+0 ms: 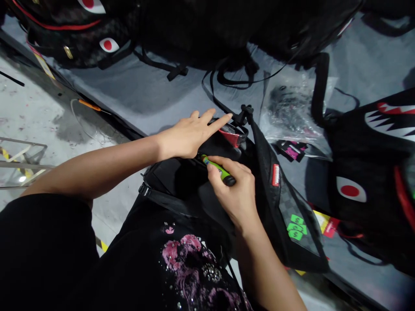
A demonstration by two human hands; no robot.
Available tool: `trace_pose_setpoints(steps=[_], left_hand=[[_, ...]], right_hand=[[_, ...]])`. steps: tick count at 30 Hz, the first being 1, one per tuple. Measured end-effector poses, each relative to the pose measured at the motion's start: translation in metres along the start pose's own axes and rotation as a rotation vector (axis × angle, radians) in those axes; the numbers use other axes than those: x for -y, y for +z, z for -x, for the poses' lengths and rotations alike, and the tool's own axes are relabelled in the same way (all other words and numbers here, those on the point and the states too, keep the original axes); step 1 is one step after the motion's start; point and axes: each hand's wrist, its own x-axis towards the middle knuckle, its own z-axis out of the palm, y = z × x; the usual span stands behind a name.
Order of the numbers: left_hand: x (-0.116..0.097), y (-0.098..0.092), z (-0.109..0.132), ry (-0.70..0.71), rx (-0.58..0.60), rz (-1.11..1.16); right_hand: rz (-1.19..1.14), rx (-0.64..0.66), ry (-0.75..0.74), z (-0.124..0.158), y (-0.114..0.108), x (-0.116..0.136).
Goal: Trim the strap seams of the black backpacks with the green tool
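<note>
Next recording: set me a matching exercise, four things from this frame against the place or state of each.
1. left hand
2. green-handled tool
3. clear plastic bag
4. orange-handled tool

a. by the left edge of the grey table
b. gripped in the right hand
c. flat, fingers spread, on the black backpack
d. lying on that table, beyond the backpack

Pairs: 1-c, 2-b, 3-d, 4-a.

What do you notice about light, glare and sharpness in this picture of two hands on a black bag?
Head view: even light; the left hand and the right hand gripping a slim green-handled tool are sharp on the black fabric backpack; the clear crinkled plastic bag shows pale glare; the black bags heaped at the top lose detail in darkness.
</note>
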Motion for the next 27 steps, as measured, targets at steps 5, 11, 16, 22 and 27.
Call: trace_pose_setpoints(steps=[5,11,16,22,27], left_hand=[[0.0006,-0.0001,-0.0006,0.011,-0.006,0.02],[0.0011,-0.0011,-0.0001,0.0,0.006,0.03],[0.0021,0.0007,-0.0006,0.017,-0.023,0.017],[0.0053,0.0055,-0.0021,0.04,-0.049,0.031],[0.0046,0.0044,-0.002,0.03,-0.053,0.012]], right_hand=[[-0.029,0.016,0.065,0.0003,0.003,0.0007],[-0.089,0.065,0.049,0.0004,-0.0035,-0.0002],[-0.036,0.018,0.044,0.0032,-0.0022,0.0016],[-0.006,-0.005,0.026,0.0035,0.0018,0.0035],[-0.002,-0.001,-0.028,0.0013,0.0013,0.0042]])
